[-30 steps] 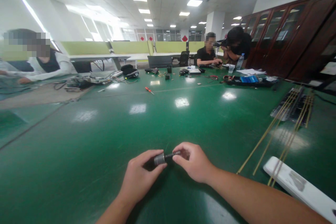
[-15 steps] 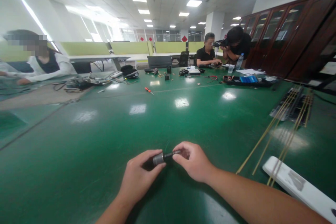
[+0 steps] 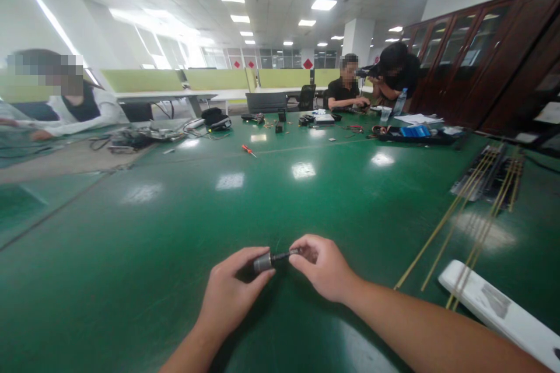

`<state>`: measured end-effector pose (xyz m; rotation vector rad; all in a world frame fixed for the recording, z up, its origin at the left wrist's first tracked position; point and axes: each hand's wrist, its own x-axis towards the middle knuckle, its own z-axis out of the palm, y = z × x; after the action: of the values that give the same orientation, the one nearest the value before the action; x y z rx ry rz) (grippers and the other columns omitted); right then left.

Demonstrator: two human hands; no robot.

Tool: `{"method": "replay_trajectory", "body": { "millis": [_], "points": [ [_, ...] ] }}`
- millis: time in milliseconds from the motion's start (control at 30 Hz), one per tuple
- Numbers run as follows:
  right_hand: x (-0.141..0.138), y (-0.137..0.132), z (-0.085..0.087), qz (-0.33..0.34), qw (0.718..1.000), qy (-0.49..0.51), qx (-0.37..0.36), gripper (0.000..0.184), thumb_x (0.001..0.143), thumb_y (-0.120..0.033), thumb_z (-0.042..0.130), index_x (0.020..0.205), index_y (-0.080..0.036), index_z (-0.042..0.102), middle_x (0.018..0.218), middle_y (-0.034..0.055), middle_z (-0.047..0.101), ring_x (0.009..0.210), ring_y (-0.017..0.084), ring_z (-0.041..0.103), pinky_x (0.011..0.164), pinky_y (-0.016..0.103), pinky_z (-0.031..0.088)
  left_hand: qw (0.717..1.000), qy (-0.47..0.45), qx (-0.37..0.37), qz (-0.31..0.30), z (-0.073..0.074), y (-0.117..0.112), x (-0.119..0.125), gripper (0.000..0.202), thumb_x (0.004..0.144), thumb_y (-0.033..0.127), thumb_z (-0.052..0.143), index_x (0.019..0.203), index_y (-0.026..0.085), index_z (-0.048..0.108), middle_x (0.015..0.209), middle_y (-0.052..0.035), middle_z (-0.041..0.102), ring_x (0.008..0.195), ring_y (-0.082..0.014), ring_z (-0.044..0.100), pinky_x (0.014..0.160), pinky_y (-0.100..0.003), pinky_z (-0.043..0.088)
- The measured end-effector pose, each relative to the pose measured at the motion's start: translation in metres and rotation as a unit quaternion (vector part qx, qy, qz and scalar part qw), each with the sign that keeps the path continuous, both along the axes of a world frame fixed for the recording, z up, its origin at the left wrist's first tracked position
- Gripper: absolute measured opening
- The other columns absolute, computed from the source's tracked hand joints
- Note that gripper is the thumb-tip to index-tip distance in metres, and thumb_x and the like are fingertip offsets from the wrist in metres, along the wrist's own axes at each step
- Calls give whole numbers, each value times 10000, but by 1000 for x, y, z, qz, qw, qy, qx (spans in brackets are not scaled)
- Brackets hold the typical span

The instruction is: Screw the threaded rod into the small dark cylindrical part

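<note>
Low over the green table (image 3: 280,198), near its front edge, my two hands meet. My left hand (image 3: 230,294) is closed round a small grey cylindrical part (image 3: 262,262). A thin dark shaft (image 3: 284,256) sticks out of that part to the right, and my right hand (image 3: 321,268) pinches its far end with thumb and fingers. Both hands hold the piece just above the tabletop.
Several long brass rods (image 3: 464,215) lie diagonally at the right, crossing a white bar (image 3: 494,309) and a dark tray (image 3: 490,178). A red screwdriver (image 3: 249,151) lies farther back. Tools and cables clutter the far end, where people sit; another person sits at the left.
The hands and the part have barely shifted, a little up and to the left. The grip looks the same.
</note>
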<state>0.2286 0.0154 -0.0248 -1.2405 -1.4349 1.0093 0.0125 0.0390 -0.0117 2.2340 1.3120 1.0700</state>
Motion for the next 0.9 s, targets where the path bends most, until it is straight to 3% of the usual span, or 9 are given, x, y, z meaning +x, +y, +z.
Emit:
{"method": "replay_trajectory", "body": {
  "millis": [900],
  "points": [
    [1,0,2,-6,1000,7,-4,143,822,-261,657,917,-166,708,784,23,681,683,146,600,638,254,462,1000,-7,-1,14,-2,1,-1,250,760,362,756,995,277,744,993,-5,758,923,-217,714,882,-342,571]
  ]
}}
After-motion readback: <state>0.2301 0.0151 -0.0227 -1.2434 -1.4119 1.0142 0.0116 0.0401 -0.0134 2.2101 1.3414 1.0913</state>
